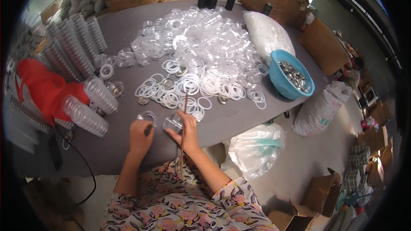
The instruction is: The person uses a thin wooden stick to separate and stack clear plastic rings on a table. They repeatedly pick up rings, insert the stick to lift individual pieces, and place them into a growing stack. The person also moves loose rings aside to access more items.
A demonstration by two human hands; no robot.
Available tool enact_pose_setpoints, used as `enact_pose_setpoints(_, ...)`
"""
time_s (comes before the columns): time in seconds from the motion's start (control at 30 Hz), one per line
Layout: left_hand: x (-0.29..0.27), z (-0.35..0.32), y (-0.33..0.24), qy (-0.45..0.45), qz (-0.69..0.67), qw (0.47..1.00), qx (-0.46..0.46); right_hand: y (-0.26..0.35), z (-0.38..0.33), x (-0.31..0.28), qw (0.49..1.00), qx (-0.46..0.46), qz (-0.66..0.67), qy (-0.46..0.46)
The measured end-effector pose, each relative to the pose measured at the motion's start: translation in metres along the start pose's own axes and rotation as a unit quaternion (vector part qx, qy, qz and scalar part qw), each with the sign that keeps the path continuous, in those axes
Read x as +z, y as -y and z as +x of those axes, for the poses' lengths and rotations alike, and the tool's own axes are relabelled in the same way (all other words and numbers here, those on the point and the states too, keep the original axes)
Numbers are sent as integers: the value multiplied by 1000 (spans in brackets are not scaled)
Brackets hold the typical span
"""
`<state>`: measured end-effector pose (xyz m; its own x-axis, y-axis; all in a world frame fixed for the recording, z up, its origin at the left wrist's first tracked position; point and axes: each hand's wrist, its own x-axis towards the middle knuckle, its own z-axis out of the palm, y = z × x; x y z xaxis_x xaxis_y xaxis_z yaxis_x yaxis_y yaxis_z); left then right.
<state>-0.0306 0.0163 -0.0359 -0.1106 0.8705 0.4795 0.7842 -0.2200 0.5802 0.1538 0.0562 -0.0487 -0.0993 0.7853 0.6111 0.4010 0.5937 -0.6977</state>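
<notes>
My left hand [141, 136] is closed at the near edge of the table, its curled fingers on a clear round plastic piece [147, 116]. Just to its right, my right hand [188, 129] grips a short clear plastic jar [173, 122], tilted on its side. A thin brown stick [184, 134] also runs through that hand, its upper end over the rings and its lower end toward my lap. Beyond both hands lie many loose white rings [171, 99], with a few silver round metal pieces [167, 83] among them.
A large heap of clear plastic pieces [201, 38] covers the table's middle. Stacked clear pieces [70, 45] and a red cloth [47, 85] stand left, above a black cable [87, 167]. At right are a blue basin [278, 75] of metal pieces and a full white bag [269, 34].
</notes>
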Motion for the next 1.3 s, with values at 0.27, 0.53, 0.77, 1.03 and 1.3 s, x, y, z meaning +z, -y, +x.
enact_pose_setpoints(0.27, 6, 16, -53, 135, -81, 966, 205, 1, -12, -30, 998, 2, -23, 53)
enact_pose_setpoints(0.53, 5, 23, -47, 180, -105, 968, 141, -8, -27, -44, 999, 9, -41, 35)
enact_pose_setpoints(0.77, 3, 13, -30, 234, 86, 934, 254, -15, -22, -53, 983, 27, -179, 13)
enact_pose_setpoints(1.03, -8, 69, -25, 182, -36, 968, 170, -26, -9, -46, 986, 25, -165, 8)
enact_pose_setpoints(1.3, 20, 121, 31, 140, 186, 971, 52, -29, -11, -47, 987, 32, -156, 1)
